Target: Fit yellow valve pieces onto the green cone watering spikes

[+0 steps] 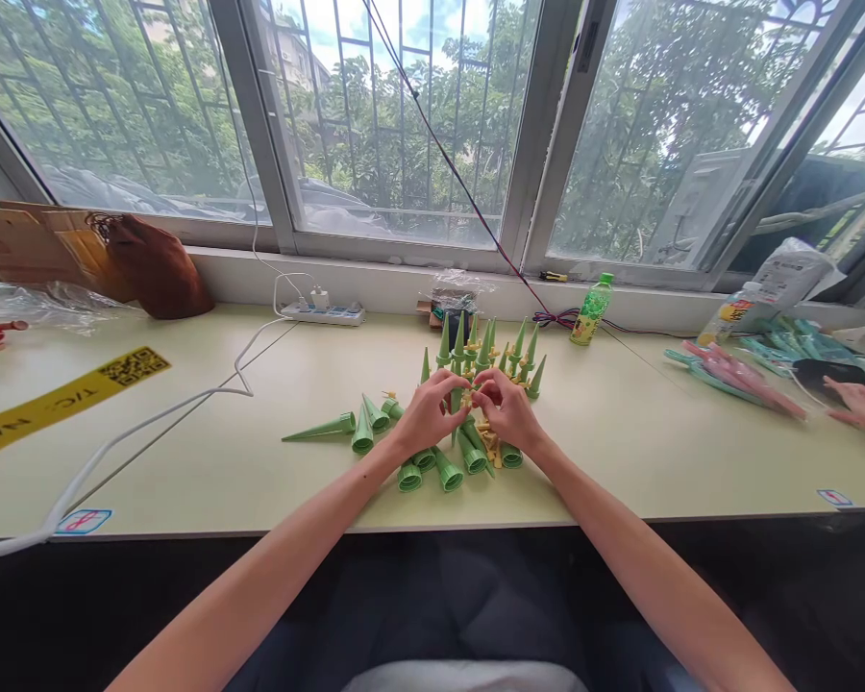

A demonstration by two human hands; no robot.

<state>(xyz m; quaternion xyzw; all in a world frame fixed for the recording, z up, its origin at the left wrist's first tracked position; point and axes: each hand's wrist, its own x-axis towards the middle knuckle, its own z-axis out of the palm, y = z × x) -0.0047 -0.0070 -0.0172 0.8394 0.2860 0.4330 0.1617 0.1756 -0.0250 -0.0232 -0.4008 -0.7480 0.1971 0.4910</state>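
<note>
Both hands meet over a cluster of green plastic cone spikes. My left hand [432, 411] is closed around a green cone spike [457, 402], held point down. The fingertips of my right hand [508, 410] are pinched at the top of that spike, by a small pale-yellow piece [467, 397]; my fingers partly hide it. Loose green cones [449, 472] lie below and left of my hands, several with their threaded open ends facing me. Small yellow plastic fittings [491, 444] lie among them. Behind my hands, several green spikes [517, 341] stand point up with yellow fittings around their bases.
A green-labelled bottle [592, 309] and a power strip [324, 313] stand at the back. A white cable [209, 391] crosses the table on the left. At right lie pink and teal bagged items [739, 375], near another person's hand [861, 404]. A brown bag [160, 269] sits back left.
</note>
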